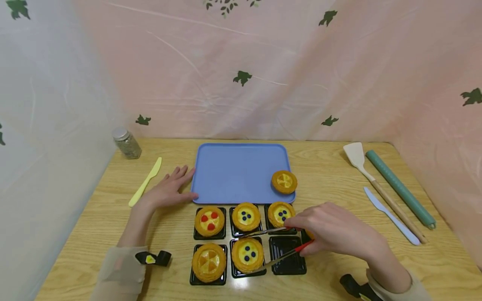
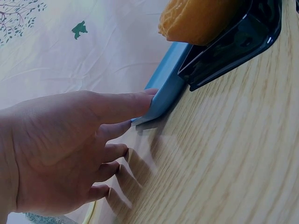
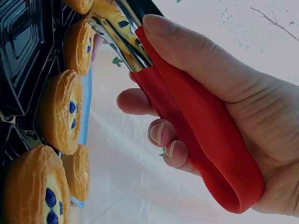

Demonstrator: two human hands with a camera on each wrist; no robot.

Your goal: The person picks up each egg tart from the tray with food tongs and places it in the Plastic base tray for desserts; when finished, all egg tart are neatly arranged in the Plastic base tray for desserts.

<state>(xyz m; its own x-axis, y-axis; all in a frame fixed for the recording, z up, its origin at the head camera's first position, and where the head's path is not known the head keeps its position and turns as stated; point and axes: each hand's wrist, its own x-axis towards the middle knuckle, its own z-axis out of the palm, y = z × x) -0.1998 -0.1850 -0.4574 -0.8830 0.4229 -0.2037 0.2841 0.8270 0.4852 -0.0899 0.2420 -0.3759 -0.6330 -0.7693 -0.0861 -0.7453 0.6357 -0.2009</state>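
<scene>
My right hand (image 1: 301, 236) grips red-handled metal tongs (image 1: 280, 246). Their two arms stand apart on either side of the blueberry tart (image 1: 247, 254) in the front middle black holder. Right of it lies an empty black holder (image 1: 288, 256). Four more tarts sit in holders, among them one with red dots (image 1: 209, 220). Another tart (image 1: 284, 182) lies on the blue tray (image 1: 237, 171) at its front right corner. My left hand (image 1: 177, 186) lies flat on the table, fingers touching the tray's left edge (image 2: 163, 88). The right wrist view shows my fingers (image 3: 159, 56) curled round the tongs' red handle (image 3: 201, 140).
A small glass jar (image 1: 126, 143) and a yellow plastic knife (image 1: 146, 182) lie at the left. At the right are a spatula (image 1: 367, 171), a pale knife (image 1: 389, 215) and a green rolling pin (image 1: 399, 188). Curtains hang behind and to both sides of the wooden table (image 1: 339, 175).
</scene>
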